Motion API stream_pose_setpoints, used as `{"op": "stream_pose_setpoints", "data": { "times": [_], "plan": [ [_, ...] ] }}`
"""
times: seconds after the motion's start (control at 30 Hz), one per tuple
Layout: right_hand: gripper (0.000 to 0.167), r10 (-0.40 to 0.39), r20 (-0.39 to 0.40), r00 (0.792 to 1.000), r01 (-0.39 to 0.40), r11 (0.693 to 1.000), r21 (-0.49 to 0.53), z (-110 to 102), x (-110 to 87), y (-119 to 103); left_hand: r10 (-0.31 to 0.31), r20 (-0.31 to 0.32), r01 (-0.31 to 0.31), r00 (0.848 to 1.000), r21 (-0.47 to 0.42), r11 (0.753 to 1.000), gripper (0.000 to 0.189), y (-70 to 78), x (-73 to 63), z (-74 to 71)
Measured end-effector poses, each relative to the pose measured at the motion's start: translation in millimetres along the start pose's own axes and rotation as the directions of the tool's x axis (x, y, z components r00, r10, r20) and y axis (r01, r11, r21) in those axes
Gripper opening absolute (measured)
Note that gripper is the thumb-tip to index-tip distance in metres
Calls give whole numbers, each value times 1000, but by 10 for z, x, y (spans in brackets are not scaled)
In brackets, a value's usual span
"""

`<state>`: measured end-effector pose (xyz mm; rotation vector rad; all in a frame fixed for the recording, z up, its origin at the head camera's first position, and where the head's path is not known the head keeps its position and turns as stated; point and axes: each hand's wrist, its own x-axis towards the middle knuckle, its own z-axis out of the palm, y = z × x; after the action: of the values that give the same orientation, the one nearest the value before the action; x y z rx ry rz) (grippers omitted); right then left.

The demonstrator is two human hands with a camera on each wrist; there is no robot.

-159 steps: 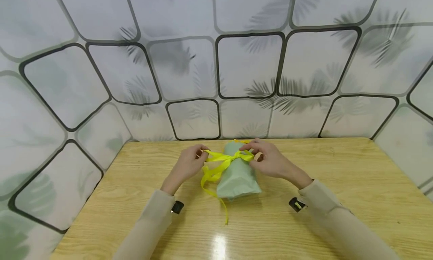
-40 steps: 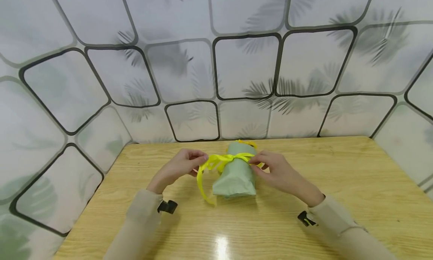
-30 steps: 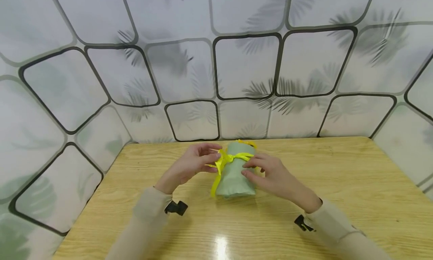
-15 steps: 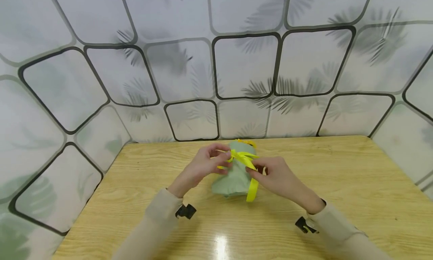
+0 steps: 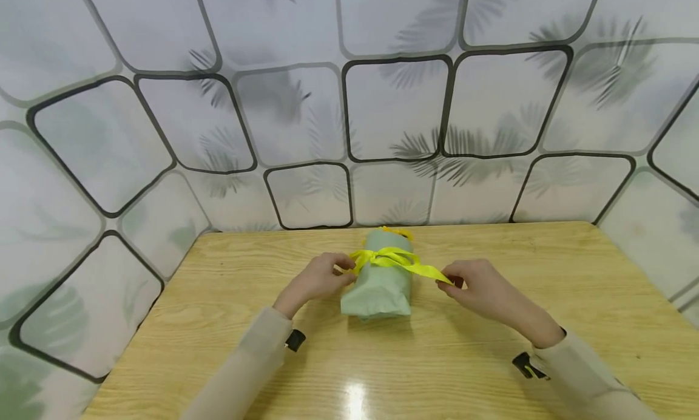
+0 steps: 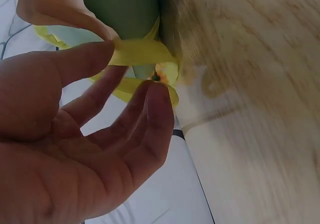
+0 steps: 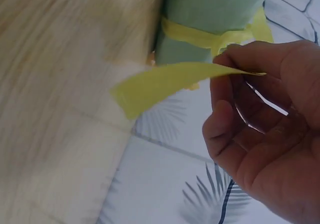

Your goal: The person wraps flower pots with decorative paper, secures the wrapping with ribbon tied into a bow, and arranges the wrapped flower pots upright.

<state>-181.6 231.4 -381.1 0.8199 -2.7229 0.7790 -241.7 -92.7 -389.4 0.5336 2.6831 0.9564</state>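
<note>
A bundle wrapped in pale green paper [image 5: 377, 295] lies on the table, with a bright yellow ribbon [image 5: 390, 256] knotted round its middle. My left hand [image 5: 319, 278] is at the ribbon's left side; the left wrist view shows thumb and index finger pinching a ribbon loop [image 6: 142, 52], the other fingers bent beneath. Off to the right of the bundle, my right hand [image 5: 483, 289] pinches a ribbon tail stretched out from the knot. In the right wrist view the ribbon's loose end [image 7: 155, 86] sticks out past the fingers.
Something yellow-orange [image 5: 403, 232] peeks out at the bundle's far end. The wooden table [image 5: 218, 323] reaches back to a patterned wall covering [image 5: 401, 110] with leaf prints. Each wrist carries a small black device [image 5: 295, 340].
My right hand has drawn a ribbon tail out to the right, away from the knot. My left hand has moved slightly left and down from the knot to the loop.
</note>
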Motion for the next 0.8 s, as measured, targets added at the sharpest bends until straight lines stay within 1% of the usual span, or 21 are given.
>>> {"op": "stream_pose_setpoints", "data": {
  "times": [0.07, 0.17, 0.23, 0.3, 0.37, 0.43, 0.5, 0.53, 0.6, 0.63, 0.7, 0.77, 0.8],
  "plan": [
    [16, 14, 45, 999, -14, 1000, -4, 1, -34, 28, 9, -10, -9, 1000, 15, 1000, 15, -20, 18, -5],
    [17, 8, 80, 997, -7, 1000, -10, 1, -80, 77, 42, 5, -42, 999, 17, 999, 14, -60, 21, -63],
    [16, 15, 99, 995, -15, 1000, -7, -6, -110, 105, 62, 35, -61, 997, -26, 998, 17, -85, -2, -126],
    [15, 24, 126, 992, -24, 1000, -5, -17, -135, 132, 71, 71, -65, 995, -91, 994, 20, -88, -46, -196],
    [14, 41, 156, 987, -41, 999, 0, -26, -154, 149, 63, 106, -45, 992, -164, 985, 22, -87, -104, -253],
    [13, 44, 185, 982, -44, 999, -2, -33, -170, 166, 39, 152, -5, 988, -217, 976, 23, -88, -157, -283],
    [6, 48, 212, 976, -47, 999, -9, -43, -182, 179, 31, 214, 23, 976, -248, 968, 25, -92, -206, -296],
    [8, 52, 224, 973, -50, 999, -14, -50, -184, 183, 31, 243, 34, 969, -256, 966, 26, -102, -224, -297],
    [19, 68, 232, 970, -64, 998, -25, -71, -180, 178, 34, 290, 43, 956, -253, 966, 28, -127, -247, -291],
    [24, 78, 213, 974, -73, 997, -31, -76, -168, 168, 38, 302, 39, 952, -244, 969, 30, -141, -248, -286],
    [29, 100, 133, 986, -98, 995, -28, -72, -116, 132, 37, 297, 29, 954, -217, 976, 35, -163, -239, -273],
    [27, 100, 15, 995, -100, 995, -3, -36, -28, 75, 25, 260, 28, 965, -198, 980, 39, -176, -211, -251],
    [26, 92, -44, 995, -92, 996, 14, -6, 23, 42, 18, 238, 29, 971, -193, 981, 41, -175, -192, -235]
  ]
}}
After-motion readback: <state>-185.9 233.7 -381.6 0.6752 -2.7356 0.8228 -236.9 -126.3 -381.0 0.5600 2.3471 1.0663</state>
